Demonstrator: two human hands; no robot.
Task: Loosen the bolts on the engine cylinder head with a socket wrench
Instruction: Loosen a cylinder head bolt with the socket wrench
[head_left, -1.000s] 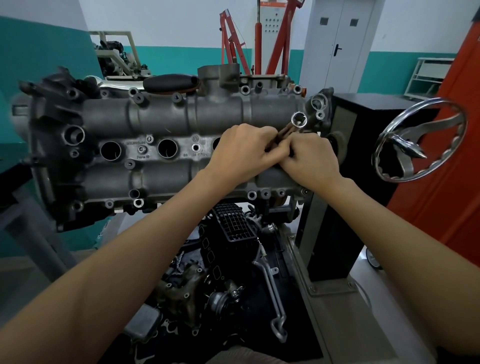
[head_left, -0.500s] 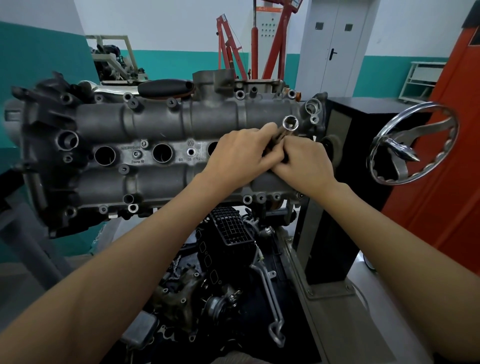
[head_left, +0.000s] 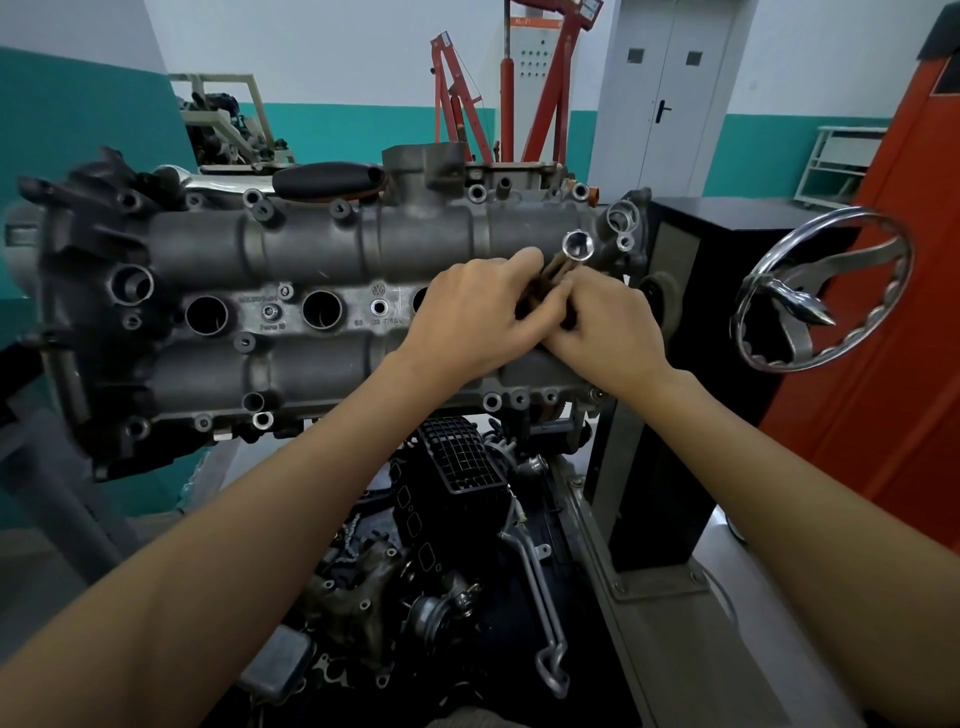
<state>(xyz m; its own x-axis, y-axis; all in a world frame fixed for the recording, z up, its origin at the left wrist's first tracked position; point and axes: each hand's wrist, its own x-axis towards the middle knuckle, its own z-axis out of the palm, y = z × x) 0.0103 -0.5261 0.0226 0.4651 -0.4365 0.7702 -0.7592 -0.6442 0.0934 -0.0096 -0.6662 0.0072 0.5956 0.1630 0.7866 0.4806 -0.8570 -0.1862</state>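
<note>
The grey engine cylinder head (head_left: 311, 249) stands on a stand in front of me, with round plug holes and several bolt bosses along its edges. My left hand (head_left: 478, 306) and my right hand (head_left: 608, 327) meet over its right part. Both grip a socket wrench (head_left: 563, 260), a dark metal tube whose shiny open socket end points up and to the right. The lower end of the wrench is hidden between my fingers, so the bolt under it does not show.
A chrome handwheel (head_left: 821, 291) sticks out on the right beside a black stand column (head_left: 691, 312) and an orange cabinet (head_left: 914, 312). Loose engine parts (head_left: 457, 545) lie below the head. A red engine crane (head_left: 498, 88) stands behind.
The hands and the wrench have stayed together in the same spot on the head. The view has shifted slightly; the socket end sits a little lower in the picture than a second ago.
</note>
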